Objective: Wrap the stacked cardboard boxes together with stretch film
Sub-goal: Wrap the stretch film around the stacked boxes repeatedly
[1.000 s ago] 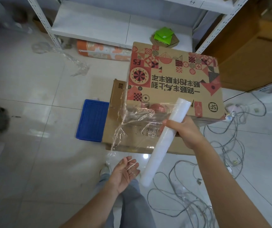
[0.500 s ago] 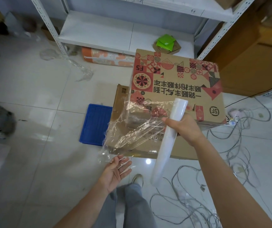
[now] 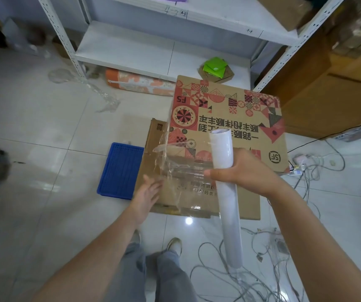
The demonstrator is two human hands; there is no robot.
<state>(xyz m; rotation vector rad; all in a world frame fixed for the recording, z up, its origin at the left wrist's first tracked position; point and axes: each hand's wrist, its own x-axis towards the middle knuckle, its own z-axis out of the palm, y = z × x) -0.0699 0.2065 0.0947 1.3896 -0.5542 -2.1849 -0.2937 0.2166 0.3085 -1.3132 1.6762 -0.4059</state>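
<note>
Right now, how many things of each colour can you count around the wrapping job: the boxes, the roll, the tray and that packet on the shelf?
Brown cardboard boxes: 2, the printed top box and the plain bottom box
White stretch film roll: 1
Blue tray: 1
Green packet: 1
Total: 5

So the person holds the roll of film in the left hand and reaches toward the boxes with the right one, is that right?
Not quite: the hands are swapped. The head view shows the right hand gripping the roll of film, while the left hand reaches with straight fingers toward the boxes, at the loose film hanging against them.
</note>
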